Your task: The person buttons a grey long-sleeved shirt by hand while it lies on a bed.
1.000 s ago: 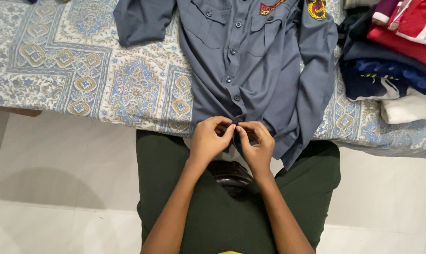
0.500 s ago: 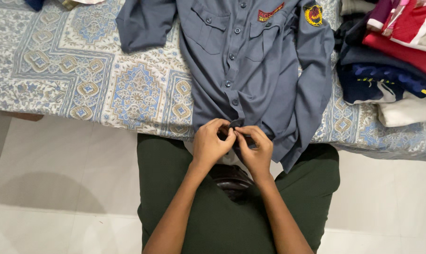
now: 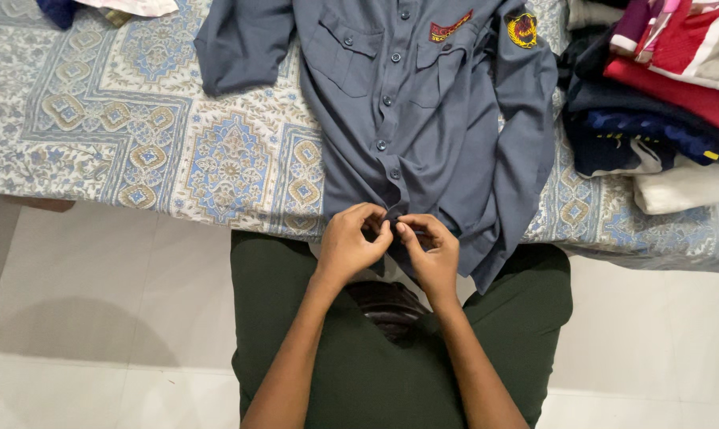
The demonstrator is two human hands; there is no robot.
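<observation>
The grey uniform shirt [image 3: 423, 119] lies front-up on the bed [image 3: 137, 135], its long axis running from the far side toward the near edge, where the hem hangs slightly over. The button placket runs down the middle, straight toward the person. The left hand [image 3: 351, 242] and the right hand [image 3: 432, 250] meet at the bottom end of that placket, just at the near edge of the bed. Both hands are pinched on the shirt fabric there, thumb and forefinger tips touching cloth from either side of the placket; the lowest button itself is hidden under the fingers. Both hands are equally close to the grip point.

One sleeve lies folded across the far left part of the shirt; the other hangs down the right side toward the near edge. A stack of folded clothes [image 3: 661, 95] sits near the right end of the bed, just beside that sleeve. The patterned blue-and-cream bedcover lies flat. Pale floor tiles [image 3: 97, 302] lie below.
</observation>
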